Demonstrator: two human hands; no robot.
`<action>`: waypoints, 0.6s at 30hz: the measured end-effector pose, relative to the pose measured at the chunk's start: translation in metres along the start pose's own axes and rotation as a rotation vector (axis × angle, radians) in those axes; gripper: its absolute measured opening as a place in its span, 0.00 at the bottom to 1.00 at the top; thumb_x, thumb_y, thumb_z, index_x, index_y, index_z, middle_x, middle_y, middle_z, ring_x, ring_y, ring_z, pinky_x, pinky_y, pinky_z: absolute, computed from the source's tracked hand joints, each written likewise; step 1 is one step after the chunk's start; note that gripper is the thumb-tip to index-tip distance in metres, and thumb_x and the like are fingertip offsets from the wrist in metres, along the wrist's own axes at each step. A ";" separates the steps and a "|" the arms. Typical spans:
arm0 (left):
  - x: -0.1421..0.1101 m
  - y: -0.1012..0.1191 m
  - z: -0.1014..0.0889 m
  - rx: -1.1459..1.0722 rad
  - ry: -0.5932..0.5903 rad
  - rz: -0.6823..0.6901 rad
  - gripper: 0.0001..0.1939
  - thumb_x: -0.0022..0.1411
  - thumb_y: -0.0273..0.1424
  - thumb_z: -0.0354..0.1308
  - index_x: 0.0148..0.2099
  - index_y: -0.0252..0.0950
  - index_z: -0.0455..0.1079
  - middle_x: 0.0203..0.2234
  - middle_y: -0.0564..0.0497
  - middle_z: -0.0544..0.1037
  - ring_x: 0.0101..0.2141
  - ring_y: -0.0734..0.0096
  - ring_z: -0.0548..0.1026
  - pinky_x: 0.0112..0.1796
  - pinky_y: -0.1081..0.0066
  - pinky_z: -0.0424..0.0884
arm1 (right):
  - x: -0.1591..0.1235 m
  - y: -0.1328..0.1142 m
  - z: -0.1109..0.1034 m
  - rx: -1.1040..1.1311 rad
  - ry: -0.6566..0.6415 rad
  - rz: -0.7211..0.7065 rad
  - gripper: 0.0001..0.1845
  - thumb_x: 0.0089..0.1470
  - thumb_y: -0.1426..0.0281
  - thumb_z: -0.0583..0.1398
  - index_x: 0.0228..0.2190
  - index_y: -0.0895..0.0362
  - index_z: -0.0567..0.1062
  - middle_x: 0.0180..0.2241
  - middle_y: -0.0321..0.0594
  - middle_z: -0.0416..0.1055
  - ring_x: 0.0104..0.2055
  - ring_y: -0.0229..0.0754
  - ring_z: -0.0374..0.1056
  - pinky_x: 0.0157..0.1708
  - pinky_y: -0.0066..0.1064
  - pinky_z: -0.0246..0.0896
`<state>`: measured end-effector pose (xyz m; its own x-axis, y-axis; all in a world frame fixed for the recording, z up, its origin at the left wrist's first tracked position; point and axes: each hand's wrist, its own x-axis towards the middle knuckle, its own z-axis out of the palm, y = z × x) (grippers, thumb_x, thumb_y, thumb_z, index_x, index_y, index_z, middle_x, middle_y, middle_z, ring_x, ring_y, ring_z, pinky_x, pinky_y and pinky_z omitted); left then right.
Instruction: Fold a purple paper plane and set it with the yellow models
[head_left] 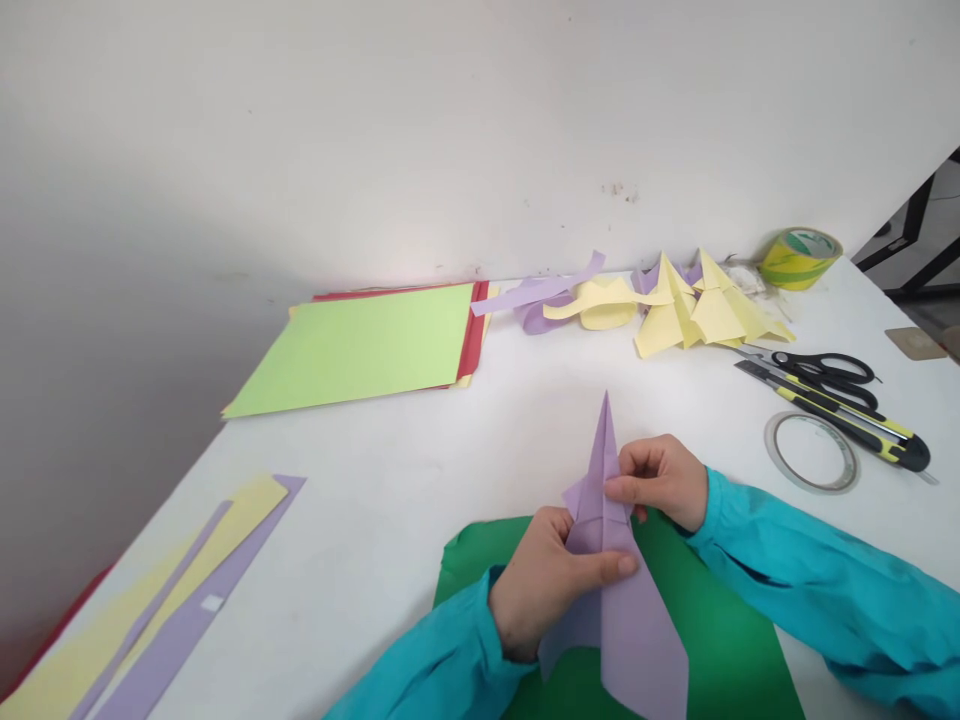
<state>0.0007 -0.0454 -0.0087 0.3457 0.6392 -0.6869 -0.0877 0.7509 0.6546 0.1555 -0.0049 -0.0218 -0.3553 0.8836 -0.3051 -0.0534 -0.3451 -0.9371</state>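
A folded sheet of purple paper (637,630), shaped to a long sharp point at its far end, is held between both hands. My left hand (551,580) grips its middle, thumb lying across the top and fingers hidden beneath. Farther up, my right hand (664,480) pinches the right side near a fold, thumb on top. A small flap sticks out on the left of the pointed part. Beneath the folded paper lies a green sheet (712,610), partly covered by my hands and sleeves.
A stack of coloured paper (352,345) lies at the back left, paper strips (202,570) at the front left. Along the wall are paper loops (600,302), folded yellow pieces (694,305) and a yellow-green tape roll (801,258). Scissors (829,372), a utility knife (847,415) and clear tape (772,450) lie right.
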 end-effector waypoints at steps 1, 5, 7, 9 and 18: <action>0.000 0.001 -0.001 0.000 -0.034 -0.009 0.21 0.32 0.30 0.71 0.33 0.30 0.72 0.22 0.50 0.77 0.22 0.69 0.74 0.26 0.70 0.70 | 0.000 -0.001 -0.001 0.009 0.012 0.001 0.21 0.30 0.60 0.68 0.13 0.59 0.63 0.09 0.28 0.60 0.11 0.29 0.55 0.11 0.21 0.47; 0.003 0.004 -0.004 0.024 -0.168 -0.028 0.20 0.34 0.30 0.70 0.34 0.29 0.74 0.27 0.45 0.78 0.26 0.65 0.75 0.28 0.68 0.71 | 0.002 -0.005 -0.002 0.053 0.041 0.018 0.21 0.28 0.62 0.68 0.11 0.59 0.63 0.07 0.28 0.59 0.10 0.28 0.54 0.10 0.20 0.45; 0.003 0.005 -0.006 0.036 -0.189 -0.026 0.19 0.34 0.29 0.70 0.33 0.29 0.74 0.27 0.45 0.78 0.26 0.65 0.75 0.29 0.68 0.71 | 0.003 -0.006 -0.003 0.080 0.049 0.022 0.20 0.27 0.63 0.69 0.11 0.59 0.64 0.08 0.29 0.60 0.10 0.28 0.54 0.09 0.19 0.44; 0.003 0.005 -0.008 0.023 -0.207 -0.011 0.21 0.34 0.30 0.70 0.34 0.28 0.74 0.27 0.44 0.78 0.26 0.63 0.75 0.28 0.68 0.70 | 0.005 -0.006 -0.005 0.142 0.096 0.031 0.19 0.27 0.63 0.69 0.11 0.60 0.65 0.08 0.30 0.61 0.10 0.27 0.54 0.09 0.19 0.43; -0.010 0.008 -0.013 0.328 0.122 0.627 0.56 0.19 0.39 0.73 0.56 0.37 0.59 0.53 0.40 0.64 0.52 0.45 0.60 0.50 0.60 0.59 | 0.019 -0.003 -0.017 0.395 0.412 0.118 0.19 0.25 0.64 0.68 0.10 0.58 0.62 0.06 0.30 0.57 0.08 0.26 0.49 0.08 0.21 0.42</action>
<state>-0.0153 -0.0434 -0.0003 0.2136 0.9624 -0.1679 0.0565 0.1594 0.9856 0.1651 0.0184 -0.0273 0.0088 0.8550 -0.5185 -0.4075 -0.4704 -0.7827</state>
